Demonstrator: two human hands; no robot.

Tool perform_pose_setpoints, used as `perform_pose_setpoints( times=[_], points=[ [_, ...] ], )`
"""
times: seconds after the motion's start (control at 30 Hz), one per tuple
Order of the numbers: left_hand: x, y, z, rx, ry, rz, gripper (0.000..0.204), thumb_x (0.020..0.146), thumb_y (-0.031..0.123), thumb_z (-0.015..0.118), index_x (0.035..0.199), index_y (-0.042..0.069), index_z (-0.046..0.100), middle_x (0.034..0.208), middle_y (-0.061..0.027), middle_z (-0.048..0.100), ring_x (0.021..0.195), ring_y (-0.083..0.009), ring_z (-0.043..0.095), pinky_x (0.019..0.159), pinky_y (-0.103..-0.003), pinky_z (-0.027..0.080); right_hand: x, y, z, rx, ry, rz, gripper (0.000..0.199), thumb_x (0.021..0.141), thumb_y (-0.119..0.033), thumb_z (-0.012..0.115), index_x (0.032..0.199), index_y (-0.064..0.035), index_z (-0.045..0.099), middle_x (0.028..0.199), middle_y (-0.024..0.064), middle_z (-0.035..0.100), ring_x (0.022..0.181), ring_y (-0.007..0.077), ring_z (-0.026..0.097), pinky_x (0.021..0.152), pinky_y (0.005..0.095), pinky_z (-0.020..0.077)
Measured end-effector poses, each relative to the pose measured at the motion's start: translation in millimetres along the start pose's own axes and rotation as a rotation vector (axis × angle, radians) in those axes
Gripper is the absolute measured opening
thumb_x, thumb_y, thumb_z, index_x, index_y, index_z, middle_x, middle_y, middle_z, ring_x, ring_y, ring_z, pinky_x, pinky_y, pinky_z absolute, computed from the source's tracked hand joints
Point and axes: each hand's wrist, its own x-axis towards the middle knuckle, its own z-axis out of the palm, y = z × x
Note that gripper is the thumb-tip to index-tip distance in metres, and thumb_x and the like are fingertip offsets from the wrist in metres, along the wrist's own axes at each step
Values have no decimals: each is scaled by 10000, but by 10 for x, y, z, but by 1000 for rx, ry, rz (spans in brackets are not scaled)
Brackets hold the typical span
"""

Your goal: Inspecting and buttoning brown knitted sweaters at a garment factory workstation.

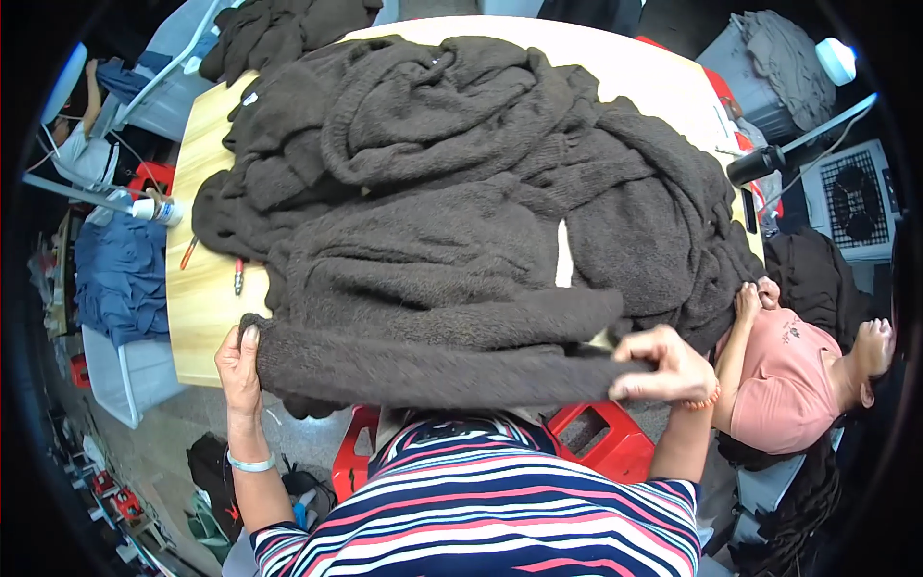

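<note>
A big heap of dark brown knitted sweaters (452, 183) covers most of a light wooden table (197, 288). The nearest sweater (433, 327) lies spread at the table's front edge, with one sleeve stretched flat along that edge. My left hand (238, 363) grips the sleeve's left end. My right hand (663, 367) pinches the sleeve's right end. Both hands hold the knit taut between them.
A person in a pink top (784, 380) sits at the right and touches the heap. Red stools (606, 438) stand under the table's front. A red pen (238, 277) lies on the table's left side. Blue cloth (120, 274) fills a bin at left.
</note>
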Motion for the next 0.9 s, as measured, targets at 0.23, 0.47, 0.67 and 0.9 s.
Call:
perform_pose_setpoints(
  times=[0.23,0.47,0.67,0.9],
  points=[
    [1041,-563,152,89,48,7,182,982,163,593,1028,4,667,926,11,643,850,-57,550,807,-203,438,1540,488,-152,-246,697,-202,186,884,-183,703,925,-4,674,694,-8,595,629,54,493,596,236,432],
    [2034,-1343,416,597,45,-156,615,830,314,742,1300,-1,502,988,-150,681,936,-227,645,837,-342,504,3031,1121,-363,-608,751,65,468,843,-247,684,1265,-83,564,851,131,677,838,304,665,800,401,522],
    [2070,-1125,576,786,-97,-343,779,767,261,784,1406,3,421,1167,-237,633,1090,-312,626,948,-377,486,3024,1108,-328,-595,577,310,379,805,-294,722,1104,-75,639,923,155,700,934,331,672,844,419,517],
    [1815,-1094,425,655,-117,-202,405,818,33,687,1193,-86,591,1202,-237,615,1085,-286,627,939,-315,482,2375,850,-217,-257,918,-164,127,858,-6,624,981,-36,609,698,-59,510,603,30,436,570,191,396]
  ],
)
